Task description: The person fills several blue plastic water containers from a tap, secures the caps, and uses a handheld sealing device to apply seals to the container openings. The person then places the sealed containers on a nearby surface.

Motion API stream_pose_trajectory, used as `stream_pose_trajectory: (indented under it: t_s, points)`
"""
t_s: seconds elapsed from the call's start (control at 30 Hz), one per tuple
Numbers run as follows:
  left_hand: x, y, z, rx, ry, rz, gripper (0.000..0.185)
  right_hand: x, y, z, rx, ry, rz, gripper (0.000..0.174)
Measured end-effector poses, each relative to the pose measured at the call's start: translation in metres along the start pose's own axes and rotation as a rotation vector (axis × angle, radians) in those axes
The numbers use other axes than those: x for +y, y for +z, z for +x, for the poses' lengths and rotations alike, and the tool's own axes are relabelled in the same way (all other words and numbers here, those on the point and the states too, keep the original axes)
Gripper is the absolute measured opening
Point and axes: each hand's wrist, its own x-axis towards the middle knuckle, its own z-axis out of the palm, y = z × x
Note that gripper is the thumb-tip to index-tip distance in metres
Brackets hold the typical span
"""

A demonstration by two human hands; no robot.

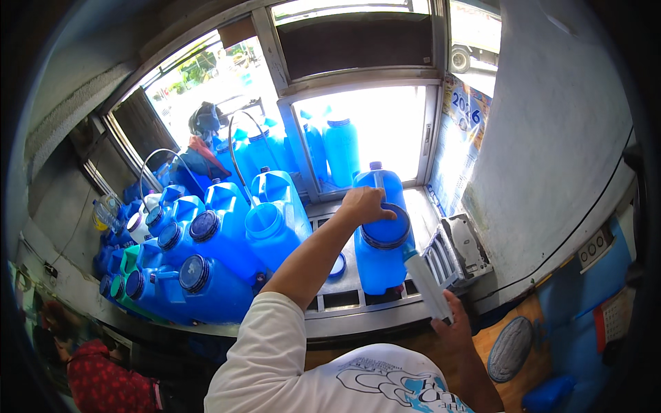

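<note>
My left hand (363, 205) rests on the dark blue screw lid (386, 227) of an upright blue plastic water jug (379, 268), its thumb across the lid's top and its fingers partly hidden. In my right hand (453, 320) is the end of a whitish, roughly cylindrical object (427, 284), possibly a heat gun or a roll. Its far, blue-green end is beside the lid; whether they touch, I cannot tell. To the left, an uncapped blue jug (273, 237) has a curved metal spout (232, 149) at its mouth. A loose blue lid (338, 266) lies on the metal counter between the two jugs.
Several capped blue jugs (217, 289) and a green one crowd the counter's left side. More jugs (341, 149) stand beyond the window frame. A white slatted unit (462, 253) is at the right wall. A person in a red patterned top (111, 379) is at lower left.
</note>
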Motion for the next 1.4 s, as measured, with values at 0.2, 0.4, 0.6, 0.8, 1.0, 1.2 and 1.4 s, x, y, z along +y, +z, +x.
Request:
stream_pose_trajectory:
  t_s: [0.2,0.4,0.6,0.8,1.0,1.2,1.4]
  points:
    - [-0.033,-0.002,0.012,-0.094,-0.098,-0.095,0.064,-0.053,0.015,0.006,-0.132,-0.063,0.004,0.072]
    - [-0.108,0.017,0.037,0.339,-0.243,-0.441,0.078,-0.055,-0.015,0.044,0.257,0.158,0.542,0.067]
    - [-0.141,0.064,0.116,0.352,-0.145,-0.875,0.081,-0.059,-0.041,0.106,0.224,0.201,0.392,0.068]
    - [-0.141,0.100,0.169,0.315,-0.122,-1.035,0.073,-0.077,-0.038,0.183,0.099,0.295,0.296,0.067]
    - [-0.131,0.103,0.188,0.297,-0.074,-1.082,0.052,-0.079,-0.036,0.244,0.010,0.360,0.230,0.068]
    - [-0.127,0.102,0.189,0.278,-0.113,-1.162,0.037,-0.081,-0.028,0.284,-0.030,0.362,0.179,0.068]
    - [-0.126,0.099,0.184,0.282,-0.133,-1.145,0.038,-0.089,-0.018,0.307,-0.084,0.335,0.108,0.067]
